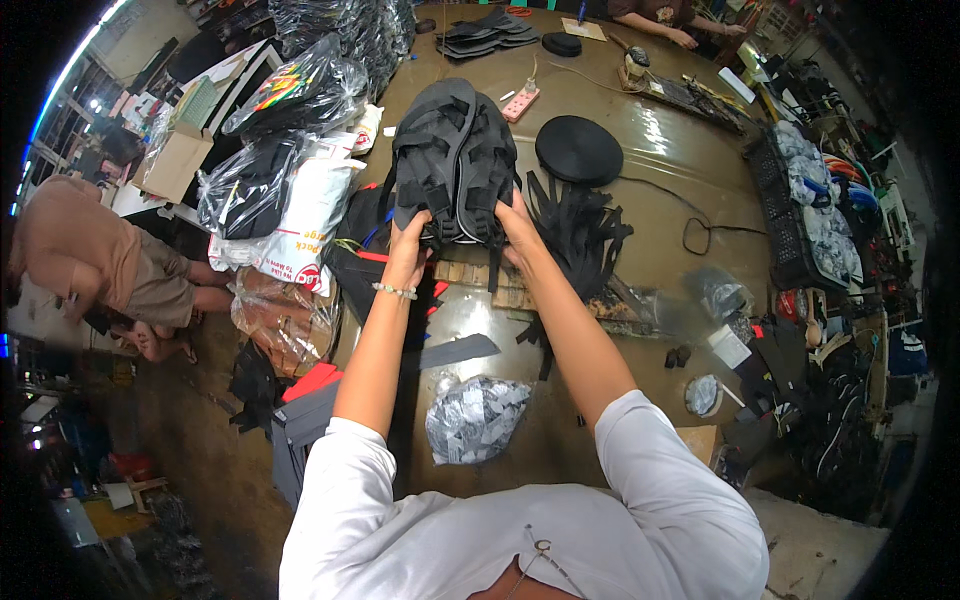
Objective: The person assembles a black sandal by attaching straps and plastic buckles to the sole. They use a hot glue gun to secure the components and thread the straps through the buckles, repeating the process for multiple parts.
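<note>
A pair of black strappy sandals (430, 150) is held side by side over the table, toes pointing away from me. My left hand (406, 248) is closed on the heel end of the left sandal, its thumb on top. At the heel end of the right one, my right hand (517, 228) grips in the same way; fingers of both hands are partly hidden beneath the soles. Just right of the sandals lies a heap of black strap pieces (580, 235). Below my hands, a wooden board (470, 272) rests on the table.
A coiled roll of black webbing (578, 150) and a pink power strip (521, 104) lie beyond. Plastic-wrapped bundles (255, 185) crowd the left side. A clear bag of grey pieces (478, 420) sits near me. A black crate (785, 215) stands right; another person (665, 15) works across the table.
</note>
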A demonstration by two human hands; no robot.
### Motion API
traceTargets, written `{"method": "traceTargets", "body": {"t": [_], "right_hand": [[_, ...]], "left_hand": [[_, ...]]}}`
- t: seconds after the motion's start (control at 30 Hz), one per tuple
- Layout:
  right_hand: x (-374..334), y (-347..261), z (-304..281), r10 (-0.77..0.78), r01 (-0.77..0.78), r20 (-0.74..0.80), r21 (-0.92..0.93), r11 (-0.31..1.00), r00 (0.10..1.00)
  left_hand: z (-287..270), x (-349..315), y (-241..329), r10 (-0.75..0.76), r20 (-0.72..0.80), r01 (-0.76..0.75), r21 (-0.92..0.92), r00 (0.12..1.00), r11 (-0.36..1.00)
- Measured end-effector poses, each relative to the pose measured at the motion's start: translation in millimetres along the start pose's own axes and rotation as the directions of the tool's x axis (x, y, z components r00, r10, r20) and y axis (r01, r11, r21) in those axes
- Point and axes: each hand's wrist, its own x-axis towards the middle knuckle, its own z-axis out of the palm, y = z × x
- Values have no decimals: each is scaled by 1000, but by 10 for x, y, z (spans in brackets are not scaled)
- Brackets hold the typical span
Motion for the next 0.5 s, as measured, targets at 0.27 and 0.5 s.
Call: {"method": "traceTargets", "body": {"t": [0.27, 0.5], "right_hand": [[-2231, -284, -469, -129, 129, -70, -14, 992, 989], [-4891, 366, -968, -113, 117, -264, -3, 993, 958]], "left_hand": [[-278, -2122, -137, 170, 187, -55, -501, 968, 864], [-493, -4127, -733, -106, 105, 134, -311, 989, 941]]}}
